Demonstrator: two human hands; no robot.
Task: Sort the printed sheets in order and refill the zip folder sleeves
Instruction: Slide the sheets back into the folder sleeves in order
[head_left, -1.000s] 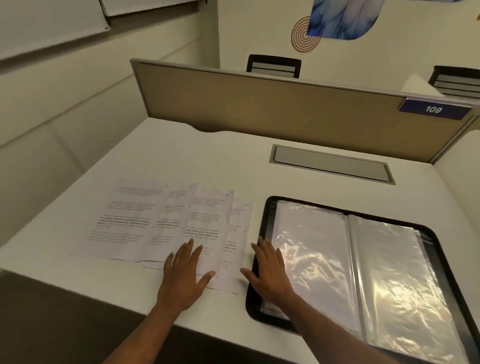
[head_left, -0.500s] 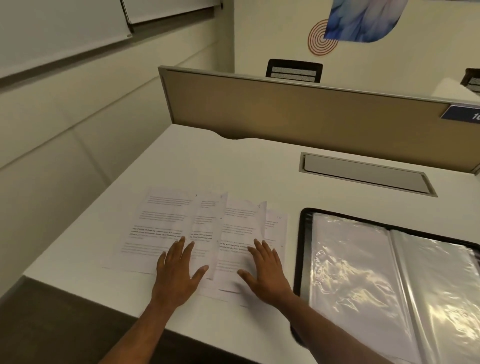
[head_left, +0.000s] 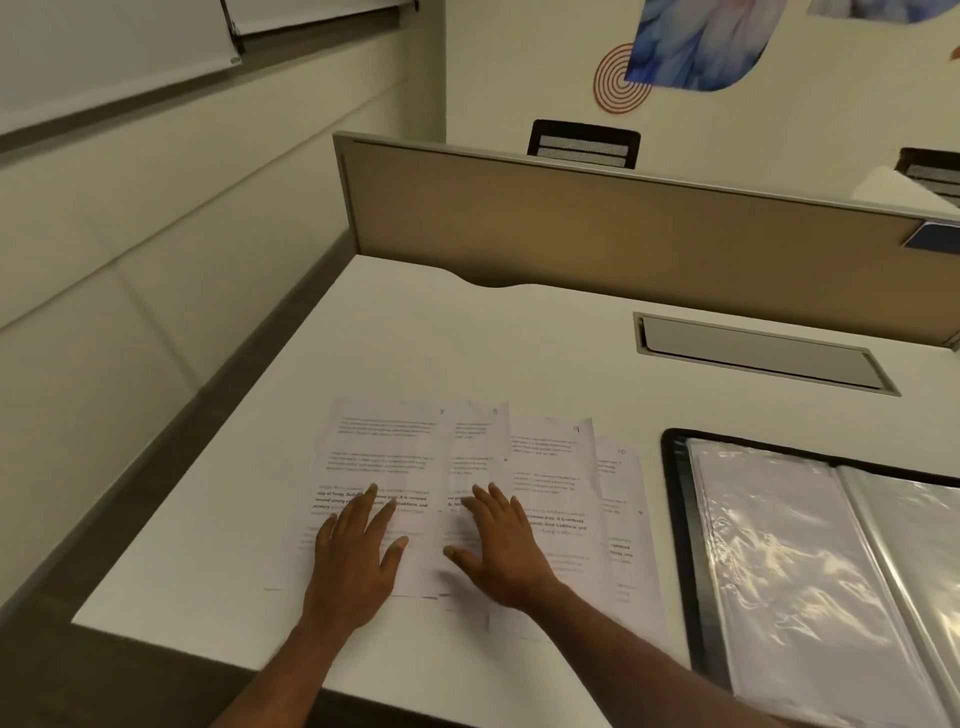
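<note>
Several printed sheets lie fanned and overlapping on the white desk, with handwritten numbers 7, 8, 9 and 10 in their top right corners. My left hand rests flat on sheet 7 with fingers straight. My right hand lies flat across sheet 8 and sheet 9, fingers spread. Sheet 10 pokes out on the right. The open black zip folder lies to the right, its clear plastic sleeves showing.
A tan partition closes the desk's far side. A grey cable hatch is set into the desk behind the folder. The wall runs along the left. The desk's front edge is just below my wrists.
My right hand has moved left from the folder's edge onto the sheets, and my left hand has slid left to sheet 7. The camera has turned left, pushing the folder toward the right edge.
</note>
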